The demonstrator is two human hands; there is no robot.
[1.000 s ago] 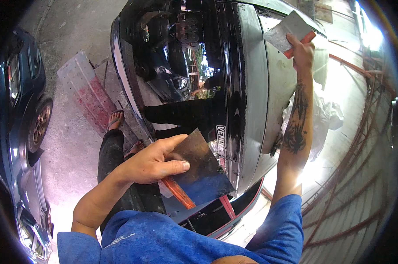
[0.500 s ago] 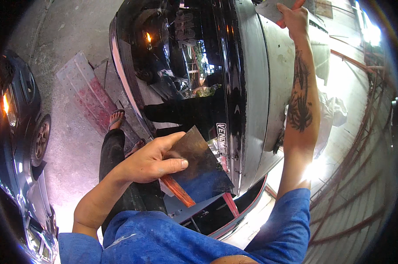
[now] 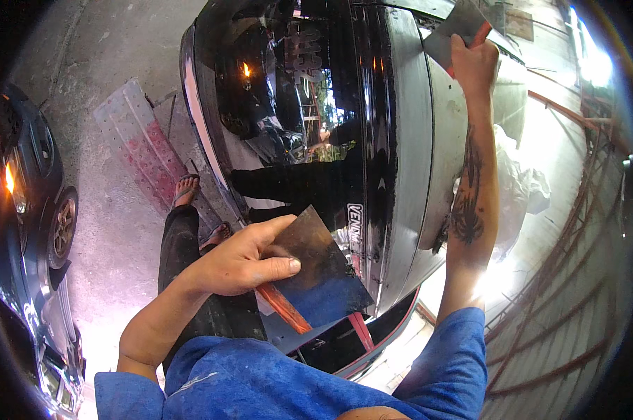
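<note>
My left hand (image 3: 236, 262) grips a flat, dark, square metal plate (image 3: 320, 269), thumb on top and fingers underneath. An orange strip (image 3: 285, 308) shows below its near edge. My right hand (image 3: 476, 66), arm stretched out, is closed around a putty knife (image 3: 456, 31) with a grey blade and a red-orange handle. The knife is over the far part of the grey-white, unpainted car body panel (image 3: 446, 126); whether its edge touches the panel cannot be made out. Beside the panel is the car's glossy black rear glass (image 3: 295, 140), which mirrors the surroundings.
A dark car (image 3: 33, 196) with a lit lamp stands at the left. A ridged grey and red metal ramp (image 3: 145, 133) lies on the concrete floor by my feet. White plastic sheeting (image 3: 516, 182) hangs beyond the panel, near a corrugated wall (image 3: 561, 336) with rusty bars.
My right hand has come nearer along the panel, and the knife's blade now shows more fully. My left hand and the plate are almost unmoved.
</note>
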